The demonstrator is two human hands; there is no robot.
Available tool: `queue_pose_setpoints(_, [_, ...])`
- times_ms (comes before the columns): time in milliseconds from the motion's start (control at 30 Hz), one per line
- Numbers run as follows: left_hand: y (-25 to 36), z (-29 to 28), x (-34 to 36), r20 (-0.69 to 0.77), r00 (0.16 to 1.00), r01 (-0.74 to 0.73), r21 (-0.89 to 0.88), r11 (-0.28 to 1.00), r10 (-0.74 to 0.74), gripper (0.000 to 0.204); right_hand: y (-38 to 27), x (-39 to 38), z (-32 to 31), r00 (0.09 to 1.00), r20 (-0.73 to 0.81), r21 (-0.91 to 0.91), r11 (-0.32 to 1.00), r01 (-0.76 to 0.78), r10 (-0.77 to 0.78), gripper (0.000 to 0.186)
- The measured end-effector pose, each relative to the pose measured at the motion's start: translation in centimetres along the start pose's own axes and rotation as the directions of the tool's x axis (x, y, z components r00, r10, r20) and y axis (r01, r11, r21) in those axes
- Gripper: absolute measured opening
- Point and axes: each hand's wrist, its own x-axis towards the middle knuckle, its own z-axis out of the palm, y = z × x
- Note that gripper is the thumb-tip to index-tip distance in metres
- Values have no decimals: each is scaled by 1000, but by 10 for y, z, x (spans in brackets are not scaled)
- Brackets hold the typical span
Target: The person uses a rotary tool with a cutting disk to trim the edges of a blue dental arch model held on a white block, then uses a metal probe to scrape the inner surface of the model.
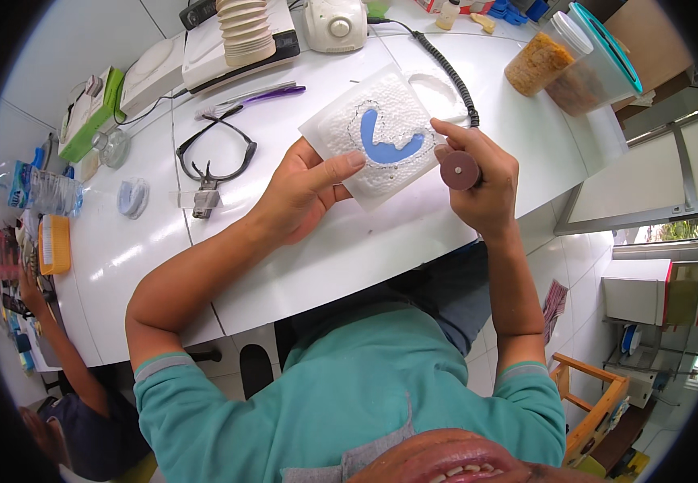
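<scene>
A white, pebbled sheet with a blue arch at its middle is held tilted above the tabletop. The left hand grasps its lower-left edge, thumb on top and fingers beneath; the right hand, at its right edge, has its fingers curled around a disc tool, whose handle is mostly hidden. The tabletop is glossy white with dark seams; beyond its right end lie pale floor tiles and a wooden stool. The sheet partly covers a white dish, and a coiled cord runs from near a knobbed box down behind the right hand. Glasses and a purple pen lie left of the sheet; a jar and a teal-lidded tub stand to the right. At far left, another person's arm reaches near a yellow basket.
</scene>
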Motion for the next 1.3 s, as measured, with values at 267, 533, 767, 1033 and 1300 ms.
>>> queue_pose_setpoints(267, [2, -9, 3, 52, 998, 16, 60, 998, -19, 64, 7, 3, 8, 998, 2, 17, 998, 64, -64, 64])
queue_pose_setpoints(533, [11, -14, 6, -31, 999, 17, 155, 988, -13, 62, 24, -14, 6, 992, -126, -121, 993, -7, -8, 46])
queue_pose_setpoints(767, [6, -17, 14, -69, 998, 10, 129, 992, -2, 60, 20, -40, -15, 980, -135, -307, 935, -179, 144, 51])
queue_pose_setpoints(1033, [-5, -30, 17, -92, 993, -60, 94, 994, 69, 51, 35, -45, -11, 995, -95, -303, 953, -31, 2, 36])
queue_pose_setpoints(1300, [-3, -21, 19, -115, 992, -43, 138, 989, 59, 48, 35, -26, -3, 962, -190, -275, 951, 139, -196, 32])
